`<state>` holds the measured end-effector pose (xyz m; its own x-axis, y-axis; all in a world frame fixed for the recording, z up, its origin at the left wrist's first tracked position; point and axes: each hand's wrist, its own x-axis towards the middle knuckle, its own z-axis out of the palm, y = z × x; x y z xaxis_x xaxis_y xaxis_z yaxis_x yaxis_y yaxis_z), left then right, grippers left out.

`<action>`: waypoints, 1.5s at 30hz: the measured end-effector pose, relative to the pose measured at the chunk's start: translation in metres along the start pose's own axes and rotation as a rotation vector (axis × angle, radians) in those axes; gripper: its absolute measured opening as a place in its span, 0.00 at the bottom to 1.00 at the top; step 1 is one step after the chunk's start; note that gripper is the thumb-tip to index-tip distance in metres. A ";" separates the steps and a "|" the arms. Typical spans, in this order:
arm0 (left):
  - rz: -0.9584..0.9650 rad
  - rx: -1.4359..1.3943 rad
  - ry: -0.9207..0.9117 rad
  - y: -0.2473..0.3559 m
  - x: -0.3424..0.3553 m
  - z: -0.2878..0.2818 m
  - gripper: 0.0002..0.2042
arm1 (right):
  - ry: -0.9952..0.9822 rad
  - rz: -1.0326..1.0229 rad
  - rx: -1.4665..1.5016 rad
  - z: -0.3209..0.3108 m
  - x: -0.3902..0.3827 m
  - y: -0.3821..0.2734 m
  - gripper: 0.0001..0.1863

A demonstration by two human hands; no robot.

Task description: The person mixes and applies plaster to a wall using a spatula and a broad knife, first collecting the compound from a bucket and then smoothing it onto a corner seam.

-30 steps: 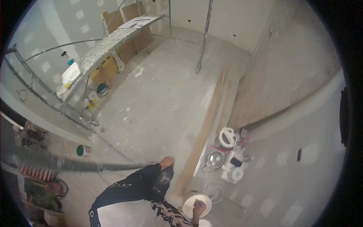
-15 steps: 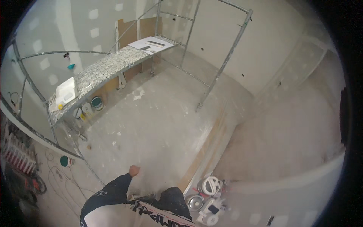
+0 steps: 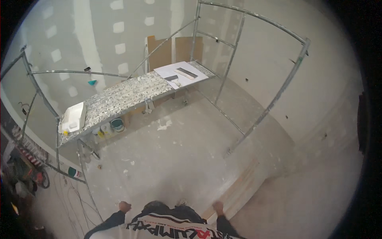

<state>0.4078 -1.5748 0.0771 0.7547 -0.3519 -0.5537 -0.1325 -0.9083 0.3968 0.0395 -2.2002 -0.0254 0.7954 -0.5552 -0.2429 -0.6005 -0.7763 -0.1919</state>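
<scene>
My left hand (image 3: 125, 206) hangs low over the floor beside my left leg, its fingers curled in with nothing seen in them. On the other side of my body is my right hand (image 3: 218, 207), also curled and without anything visible in it, near the edge of a long pale board (image 3: 238, 185) on the floor. Neither hand touches anything I can see. Ahead stands a scaffold platform (image 3: 119, 93) spattered with dried plaster. A white sheet (image 3: 165, 71) at its far right end carries a wide blade (image 3: 186, 73) and a putty knife (image 3: 172, 79).
Metal scaffold tubes (image 3: 292, 77) rise around the platform. A white tray (image 3: 74, 116) lies on its left end, with buckets (image 3: 117, 125) underneath. A green pot (image 3: 74, 172) and cables (image 3: 77, 197) are on the floor at left. Brown boards (image 3: 189, 48) lean against the wall.
My view has shifted, so the scaffold now sits lower and farther right. My right hand has come into view. The white equipment at the lower right has gone out of sight.
</scene>
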 end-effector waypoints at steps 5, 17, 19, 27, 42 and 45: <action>-0.349 -0.934 0.223 0.088 -0.003 -0.039 0.17 | 0.124 -0.173 0.281 -0.284 0.361 -0.185 0.23; 0.015 -1.131 0.041 0.275 0.282 -0.157 0.20 | 0.629 -0.695 -0.103 -0.492 0.766 -0.483 0.20; 0.189 -1.006 0.277 0.307 0.303 -0.190 0.26 | 0.421 -0.657 0.100 -0.470 0.753 -0.530 0.32; 0.323 -0.925 0.312 0.500 0.397 -0.405 0.19 | 0.232 -0.645 0.374 -0.514 0.800 -0.494 0.32; -0.040 -0.215 0.959 0.725 0.700 -0.425 0.39 | -0.585 -0.287 1.235 -0.557 0.776 -0.127 0.23; -0.320 0.012 0.894 0.776 0.729 -0.446 0.37 | -0.486 -0.318 1.150 -0.529 0.789 -0.089 0.17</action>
<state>1.1415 -2.4349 0.3077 0.9681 0.2128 0.1324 0.1629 -0.9356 0.3132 0.7638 -2.7274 0.3027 0.9503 -0.0405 -0.3086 -0.3094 -0.0165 -0.9508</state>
